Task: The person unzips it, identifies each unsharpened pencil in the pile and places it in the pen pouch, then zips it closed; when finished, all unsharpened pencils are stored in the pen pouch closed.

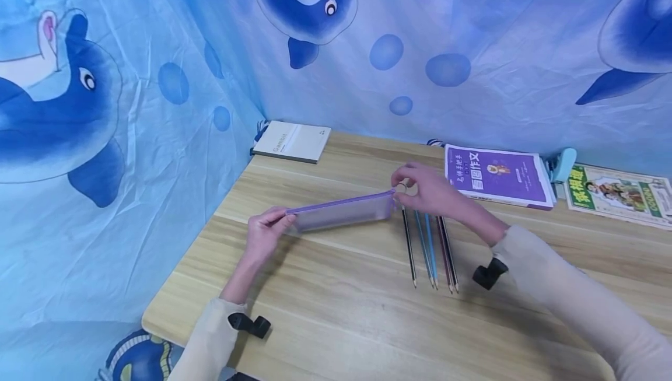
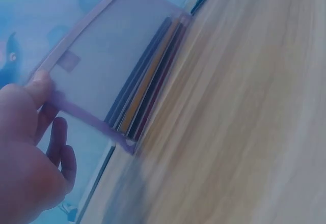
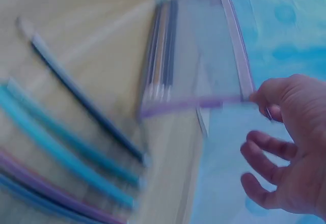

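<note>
A person holds a translucent pencil case (image 1: pixel 343 213) with a purple edge between both hands, standing on its long side on the wooden surface (image 1: pixel 336 311), roughly in the middle. The left hand (image 1: pixel 264 235) pinches the left end of the case at its top edge, thumb and fingers curled onto the purple trim; the left wrist view shows the thumb pressed on that corner. The right hand (image 1: pixel 427 189) pinches the right end at the top, where the zip runs, with its other fingers loosely spread, as the right wrist view shows. Inside the case several pencils lie along the bottom, seen through the clear wall in both wrist views. Just to the right of the case, below the right hand, a row of loose pencils (image 1: pixel 430 250) lies on the surface, side by side, their tips pointing to the near edge; dark, blue and reddish ones can be made out. Farther right, near the far edge, lies a purple book (image 1: pixel 496 175), and beyond it a green-and-yellow book (image 1: pixel 619 193), with a pale blue clip (image 1: pixel 560 164) between them. At the far left corner lies a grey notebook (image 1: pixel 291 142). A blue cloth printed with dolphins (image 1: pixel 131 89) hangs behind and to the left of the surface.
</note>
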### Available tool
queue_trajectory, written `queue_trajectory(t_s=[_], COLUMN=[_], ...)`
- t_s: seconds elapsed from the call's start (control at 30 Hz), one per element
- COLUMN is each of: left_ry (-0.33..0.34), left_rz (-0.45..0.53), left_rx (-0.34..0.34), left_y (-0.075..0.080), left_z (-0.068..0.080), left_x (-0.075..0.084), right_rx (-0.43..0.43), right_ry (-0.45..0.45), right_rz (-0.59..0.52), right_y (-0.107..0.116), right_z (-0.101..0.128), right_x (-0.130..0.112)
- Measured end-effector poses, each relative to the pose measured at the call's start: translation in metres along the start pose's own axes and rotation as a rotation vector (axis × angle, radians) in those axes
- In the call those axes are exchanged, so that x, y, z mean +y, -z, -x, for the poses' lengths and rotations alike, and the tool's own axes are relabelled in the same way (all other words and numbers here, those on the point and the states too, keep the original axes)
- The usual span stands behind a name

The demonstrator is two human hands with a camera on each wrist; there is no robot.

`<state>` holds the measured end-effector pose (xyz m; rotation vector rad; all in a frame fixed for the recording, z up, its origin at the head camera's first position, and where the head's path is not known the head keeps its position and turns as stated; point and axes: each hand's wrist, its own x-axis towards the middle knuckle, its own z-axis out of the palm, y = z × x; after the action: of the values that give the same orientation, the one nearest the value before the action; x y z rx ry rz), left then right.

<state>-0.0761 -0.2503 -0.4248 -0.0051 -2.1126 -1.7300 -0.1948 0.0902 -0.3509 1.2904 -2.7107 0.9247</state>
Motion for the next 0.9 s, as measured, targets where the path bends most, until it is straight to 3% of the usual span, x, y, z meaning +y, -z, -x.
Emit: queue_trajectory(t_s=[0.17, 0.27, 0.4, 0.53, 0.73, 0.9], left_ry=[0.024, 0.008, -0.011, -0.049, -0.182, -0.212], left_rz=[-0.063, -0.063, -0.134, -0.296, -0.604, -0.669], left_rx=[-0.049, -0.081, -0.186, -0.294, -0.414, -0.462], left_y=[0.002, 0.009, 0.016, 0.019, 0.022, 0.026], left_z=[-0.003, -0.005, -0.007, -0.009, -0.009, -0.005], left_x=[0.004, -0.008, -0.008, -0.012, -0.017, -0.011], right_rx=[-0.01, -0.037, -0.067, -0.101, -0.127, -0.133], right_ry=[0.025, 0.036, 0.05, 0.042, 0.016, 0.01], right_rz=[-0.073, -0.127, -0.133, -0.056, 0.075, 0.077], right_y=[0.002, -0.003, -0.013, -0.027, -0.056, -0.065], right_z=[0.01, 0.018, 0.036, 0.05, 0.06, 0.065], right_x=[0.009, 0.004, -0.006, -0.011, -0.012, -0.015])
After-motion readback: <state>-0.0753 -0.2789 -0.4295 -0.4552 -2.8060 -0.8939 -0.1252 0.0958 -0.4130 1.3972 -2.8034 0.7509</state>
